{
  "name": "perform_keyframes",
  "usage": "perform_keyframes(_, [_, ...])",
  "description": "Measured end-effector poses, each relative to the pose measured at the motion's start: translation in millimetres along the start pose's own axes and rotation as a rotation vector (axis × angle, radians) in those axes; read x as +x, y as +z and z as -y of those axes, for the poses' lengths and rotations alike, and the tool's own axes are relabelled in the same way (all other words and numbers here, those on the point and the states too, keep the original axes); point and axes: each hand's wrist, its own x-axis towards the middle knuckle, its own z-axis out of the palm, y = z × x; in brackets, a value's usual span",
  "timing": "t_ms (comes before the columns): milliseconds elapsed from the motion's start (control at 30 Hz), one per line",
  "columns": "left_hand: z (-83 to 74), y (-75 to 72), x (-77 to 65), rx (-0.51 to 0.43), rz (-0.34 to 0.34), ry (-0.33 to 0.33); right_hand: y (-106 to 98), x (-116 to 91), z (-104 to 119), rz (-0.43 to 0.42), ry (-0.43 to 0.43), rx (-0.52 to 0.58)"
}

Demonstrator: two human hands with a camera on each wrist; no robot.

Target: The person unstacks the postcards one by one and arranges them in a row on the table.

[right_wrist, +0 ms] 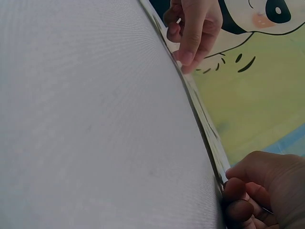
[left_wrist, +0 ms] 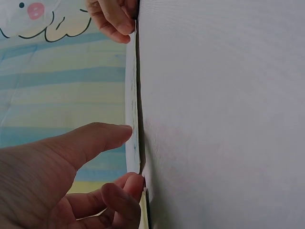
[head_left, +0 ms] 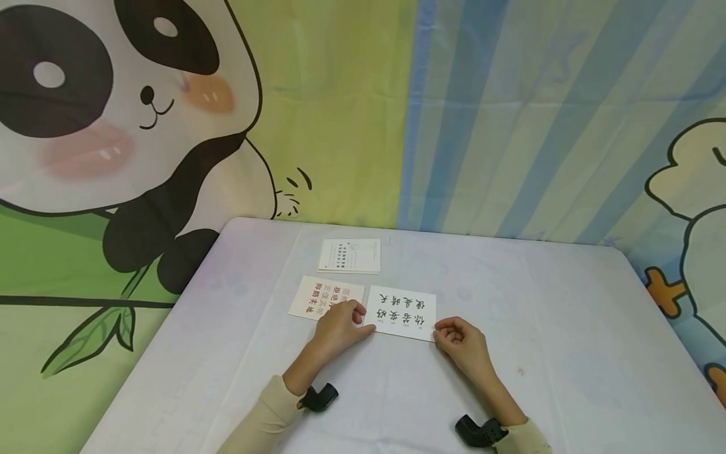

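Note:
A white card with two lines of black Chinese characters (head_left: 399, 314) lies on the table in the head view. The left hand (head_left: 340, 328) is at its near left corner, thumb extended to the edge and the other fingers bent; in the left wrist view a gap separates thumb (left_wrist: 112, 135) and forefinger. At the near right corner, the right hand (head_left: 465, 347) pinches the card's edge between thumb and forefinger, as the right wrist view shows edge-on. Partly under the left hand in the head view is a card with red characters (head_left: 309, 296).
Farther back lies a small stack of white cards (head_left: 363, 255), the top one printed with small black characters and a drawing. A pale cloth covers the table (head_left: 539, 302). Behind it hangs a curtain (head_left: 340, 126) with a panda and stripes.

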Motion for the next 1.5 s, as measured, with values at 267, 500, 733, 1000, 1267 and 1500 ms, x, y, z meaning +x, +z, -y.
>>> perform_keyframes(267, [0.5, 2.6, 1.4, 0.006, -0.012, 0.018, 0.0, 0.2, -2.4, -0.008, -0.004, -0.015])
perform_keyframes(500, [0.1, 3.3, 2.6, -0.001, -0.031, 0.009, -0.8, -0.6, -2.5, -0.002, 0.012, 0.01])
perform_keyframes(733, [0.1, 4.4, 5.6, -0.033, -0.062, -0.003, -1.9, -0.7, -3.4, 0.004, 0.006, 0.041])
perform_keyframes(1000, [2.0, 5.1, 10.6, -0.072, -0.09, 0.021, -2.9, -1.0, -3.5, -0.009, -0.013, 0.079])
perform_keyframes(1267, [12.5, 0.9, 16.5, -0.136, -0.143, 0.028, 2.3, 4.0, 0.1, -0.023, 0.001, 0.171])
perform_keyframes(1500, [19.4, -1.5, 21.9, -0.245, -0.188, 0.053, 5.6, 5.2, 9.7, -0.024, -0.037, 0.151])
